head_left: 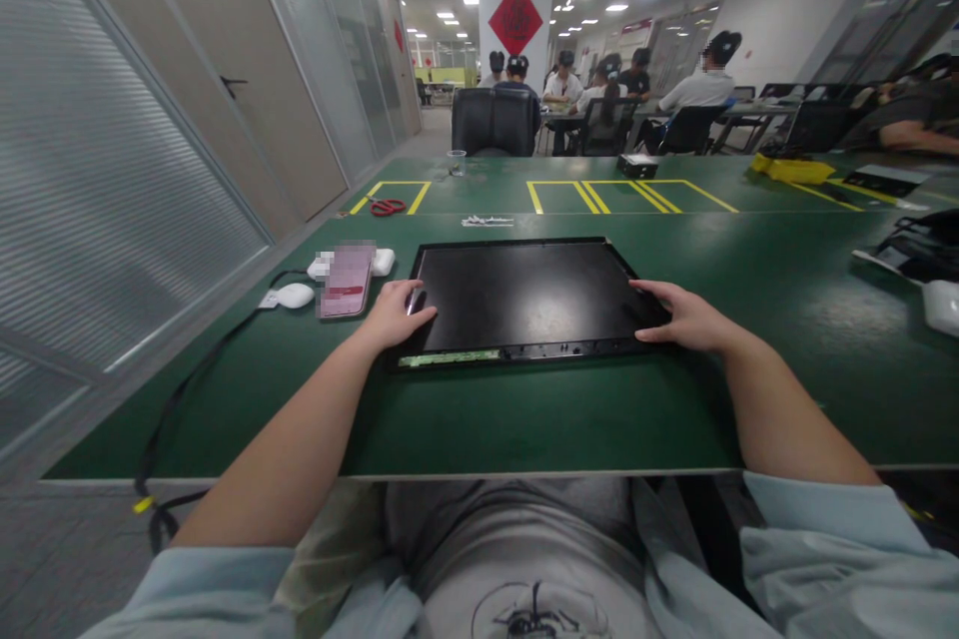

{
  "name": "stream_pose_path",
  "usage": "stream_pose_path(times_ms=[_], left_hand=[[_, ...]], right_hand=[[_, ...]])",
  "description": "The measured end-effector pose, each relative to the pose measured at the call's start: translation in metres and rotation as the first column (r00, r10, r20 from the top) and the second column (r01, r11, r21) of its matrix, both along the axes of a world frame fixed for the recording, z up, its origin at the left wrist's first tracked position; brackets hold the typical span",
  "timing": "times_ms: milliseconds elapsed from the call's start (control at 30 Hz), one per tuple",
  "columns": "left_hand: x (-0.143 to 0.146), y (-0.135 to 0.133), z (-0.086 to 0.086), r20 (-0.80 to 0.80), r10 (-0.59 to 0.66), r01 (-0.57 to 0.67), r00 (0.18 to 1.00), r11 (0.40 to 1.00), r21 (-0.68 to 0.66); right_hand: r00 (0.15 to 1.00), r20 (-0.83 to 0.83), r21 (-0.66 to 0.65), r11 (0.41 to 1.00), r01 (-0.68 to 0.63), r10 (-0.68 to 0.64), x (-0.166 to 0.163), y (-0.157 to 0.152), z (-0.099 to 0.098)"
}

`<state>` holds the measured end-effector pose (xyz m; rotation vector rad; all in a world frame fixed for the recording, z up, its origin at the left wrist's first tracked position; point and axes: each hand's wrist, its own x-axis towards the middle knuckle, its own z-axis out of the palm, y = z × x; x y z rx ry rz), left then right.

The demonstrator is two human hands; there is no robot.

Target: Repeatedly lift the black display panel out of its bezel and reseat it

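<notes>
A flat black screen panel (524, 295) lies on the green table (524, 419) in front of me, with a thin strip of circuit board showing along its near edge. My left hand (394, 315) grips the panel's near left corner, fingers curled over the edge. My right hand (678, 315) rests on the near right corner, fingers bent down onto the frame.
A pink phone (346, 282), a white charger (294, 296) with a black cable and a white case sit left of the panel. Red scissors (387, 207), small parts (486, 220) and a cup (457, 162) lie further back. Several people sit at far tables.
</notes>
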<state>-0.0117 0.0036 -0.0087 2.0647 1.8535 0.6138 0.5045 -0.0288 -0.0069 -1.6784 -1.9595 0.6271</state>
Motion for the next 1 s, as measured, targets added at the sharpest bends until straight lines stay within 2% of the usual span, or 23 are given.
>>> stream_pose_path(times_ms=[300, 467, 767, 1000], left_hand=[[0.0006, 0.0009, -0.0024, 0.005, -0.009, 0.008, 1.000, 0.999, 0.031], [0.0016, 0.0008, -0.0023, -0.003, -0.015, 0.015, 1.000, 0.999, 0.045], [0.0007, 0.0000, -0.0015, 0.001, -0.014, 0.014, 1.000, 0.999, 0.035], [-0.0005, 0.0015, -0.0041, 0.007, -0.021, 0.021, 1.000, 0.999, 0.042]], right_hand=[[1.000, 0.022, 0.012, 1.000, 0.005, -0.005, -0.0016, -0.0029, 0.0013], [0.996, 0.074, -0.012, 0.999, -0.045, 0.046, 0.0018, -0.0040, 0.0039], [0.998, -0.018, -0.124, 0.991, -0.056, 0.054, 0.0043, -0.0014, 0.0014], [0.998, -0.024, -0.119, 0.991, -0.057, 0.055, -0.0025, -0.0035, 0.0078]])
